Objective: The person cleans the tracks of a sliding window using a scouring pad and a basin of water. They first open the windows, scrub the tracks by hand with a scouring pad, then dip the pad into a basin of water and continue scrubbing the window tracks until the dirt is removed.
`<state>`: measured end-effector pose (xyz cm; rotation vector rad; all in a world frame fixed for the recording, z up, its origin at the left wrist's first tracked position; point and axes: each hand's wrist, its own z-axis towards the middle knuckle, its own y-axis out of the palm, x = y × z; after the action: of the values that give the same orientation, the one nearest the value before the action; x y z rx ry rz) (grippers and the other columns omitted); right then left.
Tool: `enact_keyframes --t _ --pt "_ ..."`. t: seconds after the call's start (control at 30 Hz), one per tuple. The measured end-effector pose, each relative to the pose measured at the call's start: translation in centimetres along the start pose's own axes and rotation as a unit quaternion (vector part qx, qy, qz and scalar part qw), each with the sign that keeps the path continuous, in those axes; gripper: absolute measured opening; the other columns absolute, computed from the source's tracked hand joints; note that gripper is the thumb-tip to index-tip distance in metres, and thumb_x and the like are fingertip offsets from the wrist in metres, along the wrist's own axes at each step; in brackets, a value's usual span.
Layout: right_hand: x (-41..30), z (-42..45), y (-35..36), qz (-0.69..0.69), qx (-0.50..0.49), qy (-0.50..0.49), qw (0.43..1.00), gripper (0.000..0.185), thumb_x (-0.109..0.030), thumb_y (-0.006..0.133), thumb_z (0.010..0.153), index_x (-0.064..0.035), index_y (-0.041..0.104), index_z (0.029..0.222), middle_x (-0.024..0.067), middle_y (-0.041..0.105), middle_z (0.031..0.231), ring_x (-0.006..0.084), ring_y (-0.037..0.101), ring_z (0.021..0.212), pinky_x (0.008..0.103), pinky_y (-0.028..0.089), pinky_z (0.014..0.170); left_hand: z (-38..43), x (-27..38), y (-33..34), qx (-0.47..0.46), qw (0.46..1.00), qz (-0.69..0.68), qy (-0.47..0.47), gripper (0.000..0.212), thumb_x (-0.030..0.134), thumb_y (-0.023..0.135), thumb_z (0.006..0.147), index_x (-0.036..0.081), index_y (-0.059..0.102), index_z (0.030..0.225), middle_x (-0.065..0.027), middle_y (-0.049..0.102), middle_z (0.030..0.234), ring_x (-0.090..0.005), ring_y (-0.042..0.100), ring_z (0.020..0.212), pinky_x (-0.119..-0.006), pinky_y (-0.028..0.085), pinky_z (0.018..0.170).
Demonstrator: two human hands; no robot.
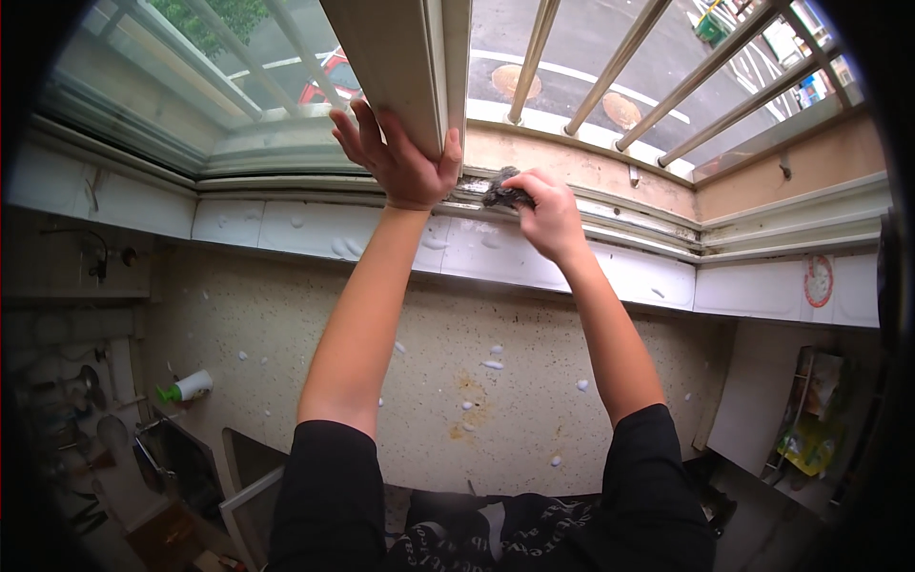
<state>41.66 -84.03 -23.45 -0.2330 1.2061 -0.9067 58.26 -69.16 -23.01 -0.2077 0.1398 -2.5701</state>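
My left hand point(411, 161) is spread against the lower end of the sliding window's upright frame point(400, 64), thumb on its right face and fingers reaching over toward the glass. A dark grey, wet-looking cleaning rag point(506, 189) is bunched in the fingers of my right hand point(550, 214). It presses on the dirty window track point(622, 213), just right of the frame. Black grime shows along the grooves of the track. Below it runs a white tiled sill point(500, 254) with blobs of white foam.
Metal window bars point(597, 68) stand outside the opening on the right. A speckled countertop point(457, 322) carries foam spots and brownish stains. A white bottle with a green pump point(191, 386) lies on it at left. Utensils point(93, 386) hang far left; a rack with packets point(811, 422) is right.
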Motion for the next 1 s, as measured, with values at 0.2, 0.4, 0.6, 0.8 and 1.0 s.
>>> enact_keyframes --t 0.2,0.4,0.6,0.8,1.0 --pt "-0.7 0.5 5.9 -0.195 -0.046 -0.068 0.977 0.023 0.002 0.063 0.074 -0.0074 0.07 0.094 0.0125 0.065 0.088 0.0337 0.063 0.091 0.0423 0.05 0.084 0.1 0.4 0.2 0.007 1.0 -0.003 -0.006 0.09 0.046 0.06 0.092 0.001 0.022 0.16 -0.0261 0.021 0.165 -0.0521 0.011 0.152 -0.065 0.005 0.12" --pt "-1.6 0.2 6.4 0.0 0.017 0.021 1.0 0.02 0.005 0.065 0.08 -0.0033 0.071 0.097 0.0139 0.07 0.093 0.0333 0.069 0.085 0.0407 0.056 0.077 0.0 0.3 0.1 0.008 1.0 0.003 -0.012 0.089 0.046 0.06 0.092 -0.001 0.025 0.159 -0.0255 0.021 0.165 -0.0509 0.011 0.153 -0.064 0.005 0.12" --pt "-0.6 -1.5 2.0 0.018 0.025 0.019 0.999 0.023 0.007 0.065 0.077 -0.0056 0.07 0.095 0.0125 0.068 0.093 0.0345 0.066 0.088 0.0415 0.054 0.078 -0.2 -0.1 -0.2 -0.001 1.0 -0.003 -0.014 0.09 0.045 0.061 0.091 0.0 0.023 0.16 -0.0251 0.02 0.165 -0.0503 0.01 0.153 -0.063 0.005 0.12" --pt "-1.0 -0.2 6.6 -0.123 0.014 -0.035 0.992 0.022 0.004 0.062 0.075 -0.0068 0.069 0.093 0.012 0.065 0.09 0.0349 0.064 0.087 0.0433 0.052 0.079 -0.2 0.5 0.3 -0.003 1.0 -0.009 -0.018 0.092 0.045 0.062 0.091 0.001 0.022 0.16 -0.0257 0.02 0.165 -0.0513 0.01 0.153 -0.064 0.006 0.12" --pt "-1.3 -0.6 4.5 0.064 0.01 0.036 0.997 0.022 0.005 0.066 0.077 -0.0068 0.071 0.095 0.0128 0.069 0.093 0.0348 0.067 0.092 0.041 0.054 0.08 -0.5 0.0 -0.1 -0.003 1.0 0.006 -0.016 0.091 0.045 0.062 0.091 0.0 0.022 0.16 -0.0265 0.021 0.165 -0.0517 0.01 0.152 -0.064 0.007 0.12"
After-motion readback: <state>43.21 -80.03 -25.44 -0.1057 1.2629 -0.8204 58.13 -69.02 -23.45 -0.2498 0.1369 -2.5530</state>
